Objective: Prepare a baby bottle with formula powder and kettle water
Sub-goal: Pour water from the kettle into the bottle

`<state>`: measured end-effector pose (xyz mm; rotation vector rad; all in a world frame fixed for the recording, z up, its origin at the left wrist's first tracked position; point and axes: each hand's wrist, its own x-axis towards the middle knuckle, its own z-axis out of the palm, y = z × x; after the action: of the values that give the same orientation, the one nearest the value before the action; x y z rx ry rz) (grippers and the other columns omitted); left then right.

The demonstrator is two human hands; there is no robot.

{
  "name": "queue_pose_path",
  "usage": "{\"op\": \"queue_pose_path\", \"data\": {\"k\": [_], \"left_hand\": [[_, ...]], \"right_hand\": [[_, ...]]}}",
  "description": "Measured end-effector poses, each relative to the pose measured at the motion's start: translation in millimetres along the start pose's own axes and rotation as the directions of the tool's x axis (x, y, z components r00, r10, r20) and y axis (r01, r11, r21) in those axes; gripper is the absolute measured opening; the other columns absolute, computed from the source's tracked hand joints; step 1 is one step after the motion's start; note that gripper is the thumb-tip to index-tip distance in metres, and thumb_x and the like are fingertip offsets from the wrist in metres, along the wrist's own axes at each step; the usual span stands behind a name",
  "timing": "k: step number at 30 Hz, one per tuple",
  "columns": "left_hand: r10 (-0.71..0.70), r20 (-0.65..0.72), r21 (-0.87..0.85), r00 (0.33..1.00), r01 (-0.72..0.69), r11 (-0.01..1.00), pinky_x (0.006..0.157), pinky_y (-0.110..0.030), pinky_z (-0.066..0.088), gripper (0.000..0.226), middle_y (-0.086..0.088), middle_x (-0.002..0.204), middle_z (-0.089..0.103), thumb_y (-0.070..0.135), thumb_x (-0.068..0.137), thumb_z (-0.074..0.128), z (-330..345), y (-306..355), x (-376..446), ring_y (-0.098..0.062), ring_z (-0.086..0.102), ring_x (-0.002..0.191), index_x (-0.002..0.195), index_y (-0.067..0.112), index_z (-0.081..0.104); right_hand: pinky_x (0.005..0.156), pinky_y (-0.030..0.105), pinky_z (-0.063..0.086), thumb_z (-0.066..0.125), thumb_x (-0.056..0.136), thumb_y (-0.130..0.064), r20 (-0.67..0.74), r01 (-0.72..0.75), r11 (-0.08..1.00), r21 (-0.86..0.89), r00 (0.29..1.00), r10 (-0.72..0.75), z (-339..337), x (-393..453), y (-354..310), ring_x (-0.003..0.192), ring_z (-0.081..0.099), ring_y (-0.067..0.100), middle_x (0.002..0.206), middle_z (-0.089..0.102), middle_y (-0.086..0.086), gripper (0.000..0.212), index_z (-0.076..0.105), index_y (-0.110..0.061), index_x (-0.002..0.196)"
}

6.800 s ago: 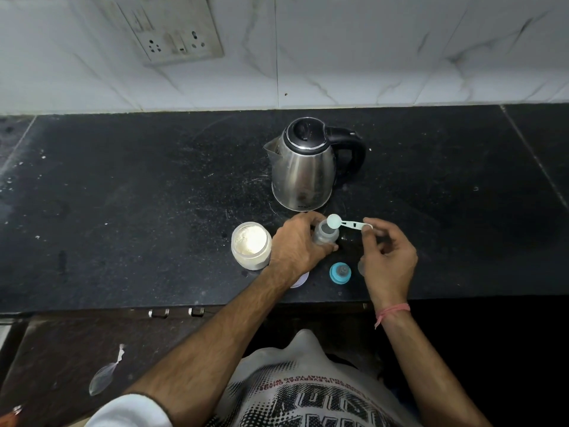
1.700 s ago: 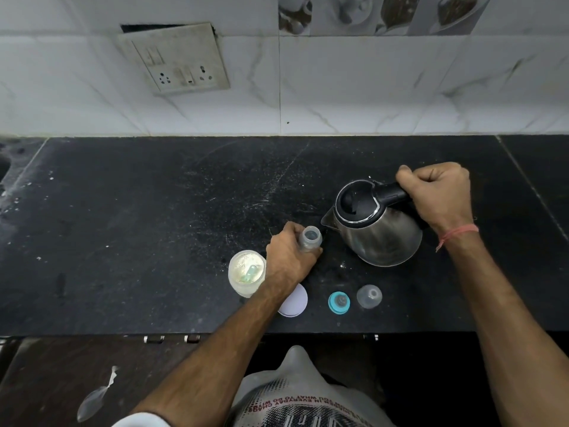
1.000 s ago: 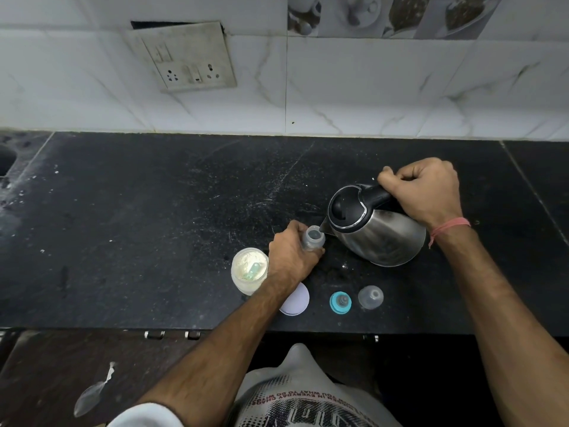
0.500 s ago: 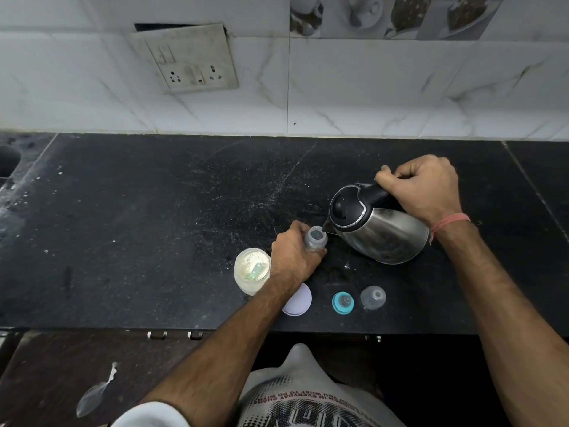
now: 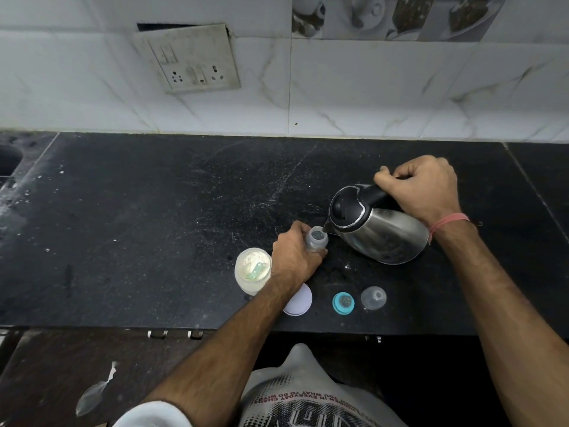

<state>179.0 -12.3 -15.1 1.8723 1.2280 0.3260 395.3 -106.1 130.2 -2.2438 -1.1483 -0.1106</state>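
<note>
The black stone worktop meets a white tiled wall at 12 o'clock. The left hand holds the small clear baby bottle. The right hand grips the shiny steel kettle, tipped further than before, spout at the bottle's mouth.

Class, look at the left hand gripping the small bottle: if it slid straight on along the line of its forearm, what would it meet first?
Probably the spout of the tilted steel kettle, poised at the small grey baby bottle that the left hand grips. Depth is unclear; the spout may sit above the hand's path.
</note>
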Motion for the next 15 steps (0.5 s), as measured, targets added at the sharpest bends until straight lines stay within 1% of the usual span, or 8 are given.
{"op": "queue_pose_path", "data": {"k": [5, 9, 15], "left_hand": [[-0.002, 0.002, -0.003, 1.0, 0.002, 1.0, 0.092, -0.039, 0.065, 0.049, 0.01, 0.103, 0.079, 0.04, 0.081, 0.098, -0.1, -0.2, -1.1, -0.014, 0.076, 0.097, 0.116, 0.03, 0.066], [-0.005, 0.006, -0.002, 1.0, 0.005, 1.0, 0.093, -0.038, 0.064, 0.049, 0.008, 0.106, 0.079, 0.039, 0.083, 0.097, -1.1, 0.7, -1.6, -0.015, 0.076, 0.1, 0.119, 0.028, 0.066], [-0.016, 0.016, -0.011, 1.0, 0.016, 1.0, 0.095, -0.039, 0.065, 0.05, 0.008, 0.108, 0.08, 0.038, 0.083, 0.098, -1.7, 1.3, -2.5, -0.014, 0.076, 0.101, 0.12, 0.028, 0.066]], "right_hand": [[0.077, 0.028, 0.04, 0.071, 0.093, -0.041, -0.003, 0.008, 1.0, -0.013, 1.0, -0.008, 1.3, 0.7, -1.7, 0.049, 0.053, 0.027, 0.043, 0.053, 0.006, 0.055, 0.064, -0.008, 0.049], [0.075, 0.028, 0.043, 0.068, 0.092, -0.045, 0.002, 0.015, 1.0, -0.013, 1.0, -0.015, 2.7, 1.7, -0.9, 0.049, 0.055, 0.029, 0.044, 0.055, 0.006, 0.056, 0.065, -0.009, 0.05], [0.076, 0.029, 0.044, 0.069, 0.092, -0.044, 0.001, 0.016, 1.0, -0.021, 1.0, -0.016, 2.3, 1.6, -0.9, 0.049, 0.055, 0.029, 0.044, 0.055, 0.006, 0.055, 0.065, -0.009, 0.05]]}}
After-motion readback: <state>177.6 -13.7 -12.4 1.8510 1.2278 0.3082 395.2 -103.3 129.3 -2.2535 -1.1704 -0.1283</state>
